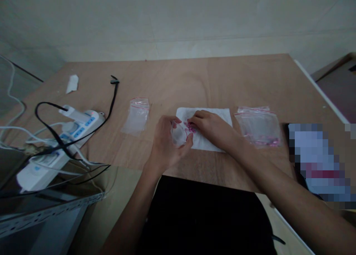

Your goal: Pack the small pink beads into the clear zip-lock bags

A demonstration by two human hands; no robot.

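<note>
My left hand (169,140) is curled around a small clear plastic bag (178,135), its thumb and fingers on either side of it. Just right of that, a little heap of small pink pieces (190,127) lies on a white sheet (205,145); they are too small to name surely. My right hand (207,123) reaches over the sheet from the right. Its fingers are bent together at the pink pieces, and the fingertips are partly hidden.
One flat clear zip bag (138,114) lies to the left. Zip bags (258,127) with pink pieces inside lie to the right, beside a phone (317,158) with a blurred screen. A power strip (80,130) with tangled cables and a paper scrap (72,83) are at far left.
</note>
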